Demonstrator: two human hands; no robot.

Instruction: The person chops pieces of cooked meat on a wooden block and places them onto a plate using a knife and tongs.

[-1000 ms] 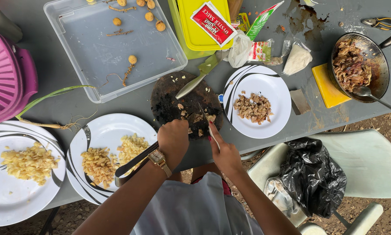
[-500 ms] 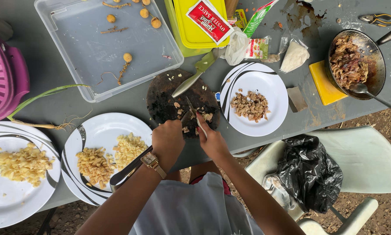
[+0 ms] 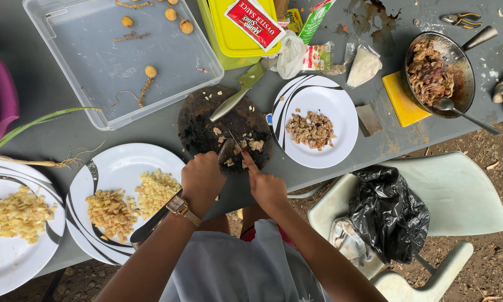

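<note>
Right hand (image 3: 265, 187) grips a knife (image 3: 233, 144) over the round board (image 3: 224, 128); left hand (image 3: 202, 178) is closed on chopped bits (image 3: 246, 146). Beyond lie a red sachet (image 3: 254, 21), three small packets, three plates.

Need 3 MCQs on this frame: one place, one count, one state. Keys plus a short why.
1. Where does the round dark cutting board lie?
A. between the clear tray and the plate of brown bits
B. on the chair
C. inside the pan

2. How many heaps of yellow diced food are on the plate next to the left hand?
A. none
B. two
C. five

3. What state is the pan in?
A. empty
B. upside down
C. filled with brown food, a spoon in it

A: the tray is up-left and the plate right of it.
B: two separate piles.
C: food and spoon bowl inside the rim.
</note>
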